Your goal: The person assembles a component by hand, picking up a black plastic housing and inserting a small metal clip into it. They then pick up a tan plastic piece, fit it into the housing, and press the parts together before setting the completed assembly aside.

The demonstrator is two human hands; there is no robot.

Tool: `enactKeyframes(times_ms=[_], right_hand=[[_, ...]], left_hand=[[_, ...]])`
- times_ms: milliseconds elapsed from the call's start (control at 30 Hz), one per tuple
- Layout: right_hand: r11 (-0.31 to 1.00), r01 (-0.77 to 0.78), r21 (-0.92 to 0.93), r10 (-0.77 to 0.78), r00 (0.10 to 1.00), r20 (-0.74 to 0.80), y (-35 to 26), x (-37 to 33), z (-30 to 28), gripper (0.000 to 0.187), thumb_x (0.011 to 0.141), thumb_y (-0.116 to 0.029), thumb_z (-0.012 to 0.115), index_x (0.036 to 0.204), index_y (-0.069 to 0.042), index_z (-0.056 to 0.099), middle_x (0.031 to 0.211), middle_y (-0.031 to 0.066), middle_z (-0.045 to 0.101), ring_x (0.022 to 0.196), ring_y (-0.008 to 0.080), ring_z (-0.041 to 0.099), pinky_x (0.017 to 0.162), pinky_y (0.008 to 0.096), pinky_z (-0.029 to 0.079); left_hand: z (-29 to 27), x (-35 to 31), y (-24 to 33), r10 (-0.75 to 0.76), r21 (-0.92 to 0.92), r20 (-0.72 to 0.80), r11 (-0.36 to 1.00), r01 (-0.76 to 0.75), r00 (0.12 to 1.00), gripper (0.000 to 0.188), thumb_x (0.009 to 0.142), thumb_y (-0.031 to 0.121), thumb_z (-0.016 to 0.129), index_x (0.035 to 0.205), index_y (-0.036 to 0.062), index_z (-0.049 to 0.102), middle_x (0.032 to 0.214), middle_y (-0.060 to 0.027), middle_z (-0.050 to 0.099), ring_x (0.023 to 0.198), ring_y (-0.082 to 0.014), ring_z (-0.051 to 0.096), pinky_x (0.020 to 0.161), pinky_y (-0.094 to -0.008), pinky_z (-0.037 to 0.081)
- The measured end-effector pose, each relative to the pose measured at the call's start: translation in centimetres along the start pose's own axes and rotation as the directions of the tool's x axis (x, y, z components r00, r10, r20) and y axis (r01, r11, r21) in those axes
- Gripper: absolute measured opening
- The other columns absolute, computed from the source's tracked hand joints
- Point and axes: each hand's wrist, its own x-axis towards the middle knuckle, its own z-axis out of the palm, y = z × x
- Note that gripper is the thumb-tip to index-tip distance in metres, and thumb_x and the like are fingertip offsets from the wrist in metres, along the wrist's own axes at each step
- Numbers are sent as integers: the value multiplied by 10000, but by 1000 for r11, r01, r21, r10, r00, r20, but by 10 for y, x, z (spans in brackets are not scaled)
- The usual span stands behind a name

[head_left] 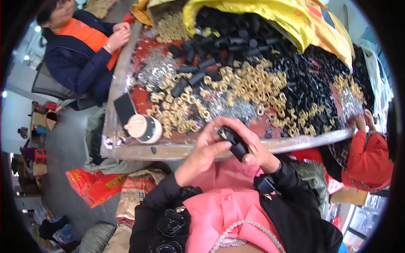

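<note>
Both hands meet just in front of the near edge of the table (177, 151), closed together on one black plastic fitting (233, 143). Left hand (202, 154): fingers curled over the fitting's upper end, thumb pressed along its side. Right hand (257, 149): wrapped around the lower end, fingertips bearing on the part from the right. The fitting sits tilted between the two palms, above a pink garment (219, 206).

On the table, near its near-left corner, a pale round lidded jar (143, 128) lies beside a dark flat phone (124, 107). Past the hands, along the middle of the surface, brass rings (253, 84) lie in loose heaps, mixed with small silver metal clips (230, 107). Black tube pieces (236, 38) are piled toward the far edge, partly under a yellow sack (295, 21).

At the far-left corner a person in a dark jacket (80, 59) is seated. At the right edge another person's hand (365, 122), in a red sleeve, touches the parts.
</note>
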Motion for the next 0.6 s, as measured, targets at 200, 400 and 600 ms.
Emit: enactKeyframes(times_ms=[200, 400, 600], right_hand=[[972, -25, 233, 58, 989, -138, 6, -5, 11, 851, 698, -560, 519, 1265, 25, 273, 1238, 167, 353, 1149, 250, 354, 958, 346, 256], [965, -57, 256, 111, 973, -201, 13, -6, 8, 825, 712, -568, 500, 1251, 21, 292, 1190, 152, 412, 1114, 225, 392, 941, 333, 283], [971, -78, 226, 130, 966, -224, 21, -6, 5, 810, 720, -571, 484, 1244, 19, 302, 1168, 145, 439, 1098, 225, 407, 935, 331, 290]], left_hand=[[-7, 4, -11, -79, -131, -4, 988, 78, 997, 571, 742, 19, 596, 1237, 64, 313, 993, -65, 516, 931, -149, 517, 816, -287, 431], [-12, 9, -20, -84, -128, -19, 988, 81, 996, 547, 756, 90, 601, 1212, 35, 304, 1006, -64, 507, 931, -165, 540, 774, -299, 483], [-14, 15, -23, -103, -147, -31, 984, 97, 994, 507, 760, 104, 603, 1183, 33, 333, 1026, -61, 497, 945, -165, 532, 774, -301, 485]])
